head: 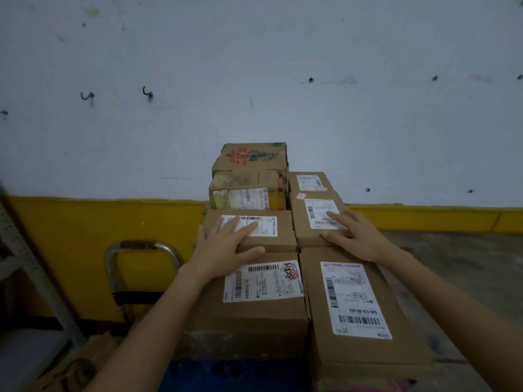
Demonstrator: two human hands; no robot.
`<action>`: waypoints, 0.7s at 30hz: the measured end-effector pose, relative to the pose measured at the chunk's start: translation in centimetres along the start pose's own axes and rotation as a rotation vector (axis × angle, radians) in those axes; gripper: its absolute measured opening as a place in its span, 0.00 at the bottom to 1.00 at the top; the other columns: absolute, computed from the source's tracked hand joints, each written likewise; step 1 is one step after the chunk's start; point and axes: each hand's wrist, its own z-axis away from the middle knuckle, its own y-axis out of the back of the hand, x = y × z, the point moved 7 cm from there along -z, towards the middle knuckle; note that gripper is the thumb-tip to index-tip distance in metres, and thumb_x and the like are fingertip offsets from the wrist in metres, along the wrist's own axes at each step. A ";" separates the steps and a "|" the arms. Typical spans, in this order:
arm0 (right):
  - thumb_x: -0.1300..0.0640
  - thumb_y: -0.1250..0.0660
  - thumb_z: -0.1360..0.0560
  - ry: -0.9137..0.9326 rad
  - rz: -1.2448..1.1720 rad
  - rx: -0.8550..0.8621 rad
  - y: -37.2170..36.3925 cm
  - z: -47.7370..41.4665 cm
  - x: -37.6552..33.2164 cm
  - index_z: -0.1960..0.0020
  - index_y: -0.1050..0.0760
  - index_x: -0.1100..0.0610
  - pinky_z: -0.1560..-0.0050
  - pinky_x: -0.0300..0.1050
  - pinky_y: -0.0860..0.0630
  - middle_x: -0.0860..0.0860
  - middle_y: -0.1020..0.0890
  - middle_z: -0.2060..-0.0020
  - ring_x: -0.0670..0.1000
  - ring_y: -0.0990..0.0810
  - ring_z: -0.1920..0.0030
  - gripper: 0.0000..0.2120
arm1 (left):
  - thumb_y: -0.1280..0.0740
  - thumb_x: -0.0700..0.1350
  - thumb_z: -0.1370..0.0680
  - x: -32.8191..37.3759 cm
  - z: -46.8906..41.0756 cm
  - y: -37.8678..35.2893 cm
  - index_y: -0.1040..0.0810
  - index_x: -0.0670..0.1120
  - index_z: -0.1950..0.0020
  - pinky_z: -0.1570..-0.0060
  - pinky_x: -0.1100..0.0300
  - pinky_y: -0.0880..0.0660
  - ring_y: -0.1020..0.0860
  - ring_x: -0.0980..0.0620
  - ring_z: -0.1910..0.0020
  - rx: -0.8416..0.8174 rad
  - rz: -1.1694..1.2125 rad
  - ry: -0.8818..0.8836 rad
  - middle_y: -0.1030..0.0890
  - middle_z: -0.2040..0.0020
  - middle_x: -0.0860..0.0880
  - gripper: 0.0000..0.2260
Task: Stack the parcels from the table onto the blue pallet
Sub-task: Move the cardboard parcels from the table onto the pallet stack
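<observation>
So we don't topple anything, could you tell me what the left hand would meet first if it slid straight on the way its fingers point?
Probably the front of the printed box behind the small parcel the left hand rests on, though depth is unclear.

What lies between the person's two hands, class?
Head view: only cardboard. The left hand rests on the left parcel, the right hand on the right parcel; their dark seam runs between.

The left hand (223, 244) and the right hand (353, 236) are bare. The left forearm (147, 321) and the right forearm (452, 301) are bare too, uncovered from the wrist as far as they show.
</observation>
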 end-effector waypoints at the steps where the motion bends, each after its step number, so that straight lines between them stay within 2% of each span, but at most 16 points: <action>1: 0.35 0.41 0.27 -0.004 -0.033 0.022 0.5 -0.4 0.1 0.27 0.41 0.43 0.28 0.56 0.45 0.52 0.43 0.25 0.56 0.46 0.26 0.31 | 0.52 0.73 0.30 -0.4 -0.2 0.3 0.52 0.67 0.27 0.30 0.37 0.62 0.56 0.48 0.23 0.010 -0.002 0.015 0.53 0.22 0.54 0.32; 4: 0.38 0.40 0.26 -0.002 -0.090 0.024 0.7 -1.6 -0.1 0.27 0.39 0.45 0.28 0.55 0.44 0.52 0.43 0.25 0.55 0.44 0.26 0.29 | 0.51 0.72 0.28 -1.2 -0.5 -0.6 0.53 0.67 0.27 0.30 0.36 0.61 0.55 0.47 0.23 -0.063 -0.029 0.040 0.53 0.22 0.53 0.31; 8: 0.37 0.42 0.25 0.033 0.034 -0.024 -1.3 -2.0 -0.2 0.29 0.36 0.45 0.28 0.56 0.42 0.51 0.40 0.27 0.55 0.43 0.27 0.27 | 0.53 0.73 0.28 -1.1 -0.8 -2.2 0.55 0.68 0.27 0.30 0.36 0.62 0.57 0.46 0.23 -0.110 -0.071 0.045 0.56 0.22 0.53 0.31; 10: 0.37 0.42 0.26 0.009 -0.004 -0.025 -0.9 -2.5 0.1 0.29 0.36 0.45 0.28 0.56 0.41 0.52 0.40 0.26 0.55 0.42 0.27 0.28 | 0.54 0.73 0.29 -1.5 -1.4 -1.3 0.54 0.68 0.27 0.30 0.37 0.61 0.57 0.47 0.23 -0.079 -0.047 0.027 0.55 0.22 0.54 0.31; 13: 0.37 0.41 0.26 -0.015 -0.017 0.047 1.4 -4.5 0.0 0.29 0.37 0.45 0.31 0.55 0.39 0.55 0.41 0.26 0.58 0.39 0.28 0.28 | 0.52 0.71 0.27 -2.9 -3.3 2.7 0.52 0.67 0.27 0.29 0.38 0.58 0.55 0.47 0.23 0.115 -0.056 -0.015 0.53 0.22 0.53 0.29; 15: 0.38 0.42 0.26 -0.036 -0.038 0.074 2.3 -6.1 -0.7 0.28 0.38 0.44 0.31 0.56 0.39 0.56 0.41 0.26 0.59 0.38 0.28 0.28 | 0.52 0.71 0.27 -3.9 -5.0 4.8 0.52 0.67 0.27 0.28 0.39 0.55 0.54 0.45 0.23 0.189 -0.077 -0.017 0.54 0.22 0.51 0.29; 18: 0.36 0.41 0.26 -0.001 -0.116 0.119 2.1 -8.4 -3.2 0.27 0.41 0.43 0.30 0.58 0.38 0.56 0.40 0.27 0.57 0.38 0.28 0.30 | 0.50 0.70 0.26 -5.0 -8.1 5.7 0.53 0.67 0.27 0.28 0.39 0.52 0.54 0.42 0.24 0.151 -0.036 0.008 0.57 0.22 0.48 0.29; 21: 0.32 0.43 0.28 0.079 -0.148 0.158 1.0 -10.3 -7.1 0.27 0.44 0.40 0.30 0.56 0.37 0.51 0.41 0.26 0.54 0.38 0.28 0.33 | 0.48 0.70 0.27 -5.6 -11.0 5.5 0.54 0.67 0.27 0.29 0.39 0.48 0.52 0.40 0.24 0.088 0.043 0.036 0.59 0.22 0.48 0.30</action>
